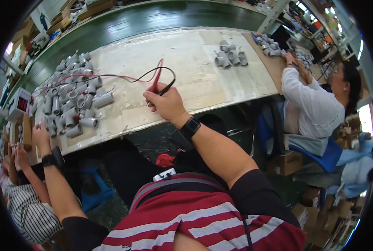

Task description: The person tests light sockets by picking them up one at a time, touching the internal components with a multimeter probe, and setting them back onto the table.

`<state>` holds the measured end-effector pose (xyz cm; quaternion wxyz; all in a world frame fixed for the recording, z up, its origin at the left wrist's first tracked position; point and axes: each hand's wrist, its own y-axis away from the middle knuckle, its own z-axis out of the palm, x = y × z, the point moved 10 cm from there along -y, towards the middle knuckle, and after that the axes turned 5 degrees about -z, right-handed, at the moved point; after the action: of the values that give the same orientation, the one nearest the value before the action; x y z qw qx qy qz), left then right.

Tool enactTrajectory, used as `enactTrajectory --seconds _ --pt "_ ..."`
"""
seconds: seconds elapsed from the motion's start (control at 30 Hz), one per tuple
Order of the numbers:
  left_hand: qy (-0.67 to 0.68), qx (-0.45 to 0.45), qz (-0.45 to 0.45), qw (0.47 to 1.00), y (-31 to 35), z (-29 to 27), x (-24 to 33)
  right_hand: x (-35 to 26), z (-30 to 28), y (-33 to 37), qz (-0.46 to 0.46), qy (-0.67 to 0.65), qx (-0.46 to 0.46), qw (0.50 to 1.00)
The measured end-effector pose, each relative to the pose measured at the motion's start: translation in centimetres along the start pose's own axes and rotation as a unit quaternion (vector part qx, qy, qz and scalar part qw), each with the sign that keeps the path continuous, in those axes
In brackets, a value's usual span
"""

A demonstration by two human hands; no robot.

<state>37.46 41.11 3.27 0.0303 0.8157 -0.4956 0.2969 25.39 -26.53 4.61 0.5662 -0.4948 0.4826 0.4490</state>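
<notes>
The red test probe (154, 86) and black test probe (165, 89) are pinched together in your right hand (167, 104), their tips hard to make out behind your fingers, while their leads run leftward from that grip and get lost among the heaped grey cylindrical fittings (71, 94). Your left hand (41, 136), well to the left of that grip, is at the heap's near edge, its fingertips too small to tell whether they hold a fitting. Beyond it, a digital display box (18, 105) sits near the warped rim.
</notes>
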Motion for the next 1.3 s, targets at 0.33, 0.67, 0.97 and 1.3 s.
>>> enactTrajectory --seconds 0.33,0.67,0.97,1.3 --pt "0.186 -0.186 0.606 0.751 43.6 -7.5 51.0 -7.5 -4.6 -3.2 -0.301 0.587 0.001 0.752" --pt "-0.077 -0.337 0.689 0.637 55.2 15.0 76.7 0.9 -0.6 1.3 -0.183 -0.156 -0.179 0.954" --pt "-0.092 -0.300 0.570 0.760 50.9 26.0 80.8 2.0 1.1 6.2 -0.033 -0.384 -0.234 0.893" --pt "0.001 -0.335 0.555 0.761 45.6 23.6 72.5 -4.9 3.1 4.7 -0.334 0.113 -0.150 0.924"
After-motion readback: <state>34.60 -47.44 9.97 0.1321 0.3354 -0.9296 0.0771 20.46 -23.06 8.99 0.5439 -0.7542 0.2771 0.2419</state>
